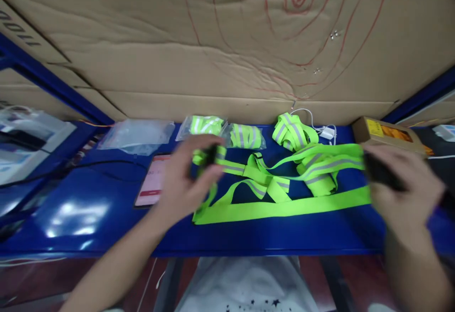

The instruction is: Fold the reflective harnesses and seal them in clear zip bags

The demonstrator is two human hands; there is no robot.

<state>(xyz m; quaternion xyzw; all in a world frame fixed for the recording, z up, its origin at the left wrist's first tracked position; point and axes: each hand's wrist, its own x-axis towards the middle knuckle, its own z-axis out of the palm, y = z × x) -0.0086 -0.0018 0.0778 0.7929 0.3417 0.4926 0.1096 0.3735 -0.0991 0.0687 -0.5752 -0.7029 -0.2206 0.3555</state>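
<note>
A neon-yellow reflective strap harness (270, 209) with grey stripes lies loosely over the blue tabletop, its wide belt stretched between my hands. My left hand (181, 179), slightly blurred, pinches a black piece (211, 155), seemingly a buckle, at the harness's left end. At the right end, my right hand (408, 184) is closed around another black piece (382, 172) where the straps meet it; motion blur hides its detail. Between the hands the narrower straps loop and cross, with a bunched part nearer the right.
Behind the harness are bagged yellow bundles (245, 137), a rolled yellow strap (293, 132) and a white charger (327, 133). A phone (151, 184) and clear plastic bags (138, 134) lie left. A cardboard box (387, 137) stands right. Cardboard (227, 66) walls the back.
</note>
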